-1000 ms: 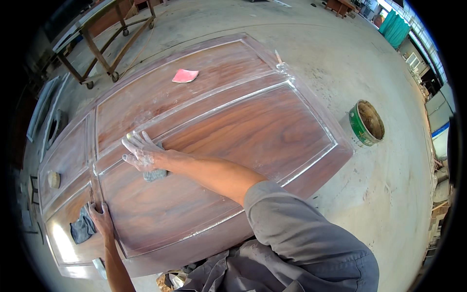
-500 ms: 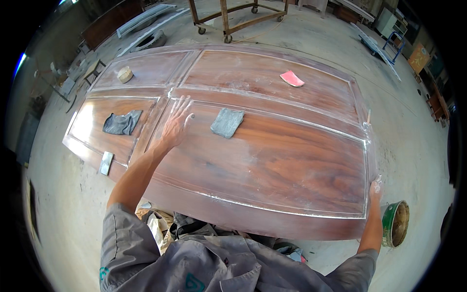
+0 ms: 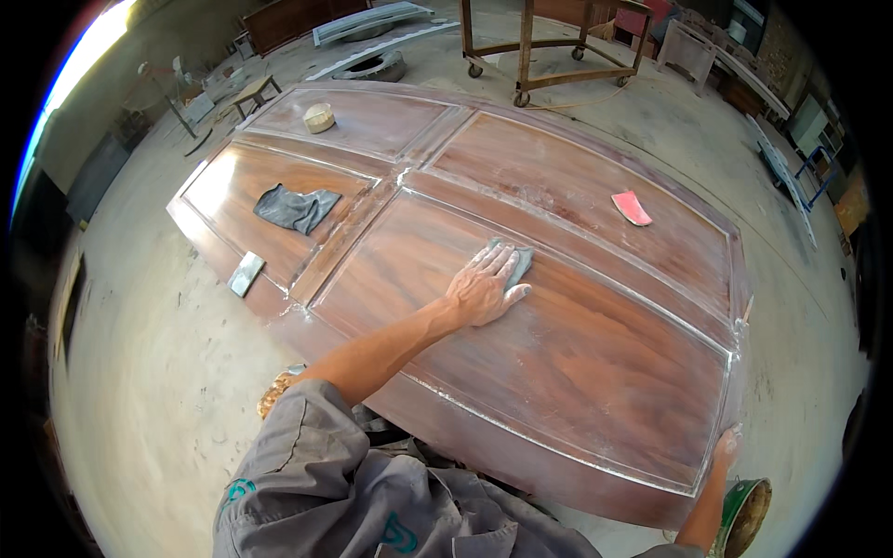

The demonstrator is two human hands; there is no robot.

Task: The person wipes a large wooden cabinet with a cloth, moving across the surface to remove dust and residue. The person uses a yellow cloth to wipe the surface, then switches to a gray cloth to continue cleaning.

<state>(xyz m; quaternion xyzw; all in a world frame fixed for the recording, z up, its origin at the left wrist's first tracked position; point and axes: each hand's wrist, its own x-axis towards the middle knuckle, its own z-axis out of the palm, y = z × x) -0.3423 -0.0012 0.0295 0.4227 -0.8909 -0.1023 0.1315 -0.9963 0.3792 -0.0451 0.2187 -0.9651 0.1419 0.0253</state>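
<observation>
A large brown wooden door (image 3: 595, 372) with framed panels lies flat before me, streaked with white dust. On its near middle panel is a folded grey cloth or pad (image 3: 524, 267). My left hand (image 3: 486, 286) lies flat across that pad, fingers stretched out and dusty, hiding much of it. My right hand (image 3: 726, 448) is against the door's right edge; its fingers are too hidden to make out. A crumpled dark grey cloth (image 3: 296, 208) rests on the left panel. Near the door's left edge lies a small grey block (image 3: 246, 274).
A pink curved piece (image 3: 632, 208) and a round, pale container or roll (image 3: 318, 118) sit on the far panels. A green bucket (image 3: 741, 516) stands by the right corner. Beyond the door are a wheeled frame (image 3: 526, 60), a tyre (image 3: 372, 67) and a stool (image 3: 257, 91).
My left hand has moved right from bare wood onto the grey pad. The view has shifted, so the door appears further right and turned. The right hand stays at the door's edge.
</observation>
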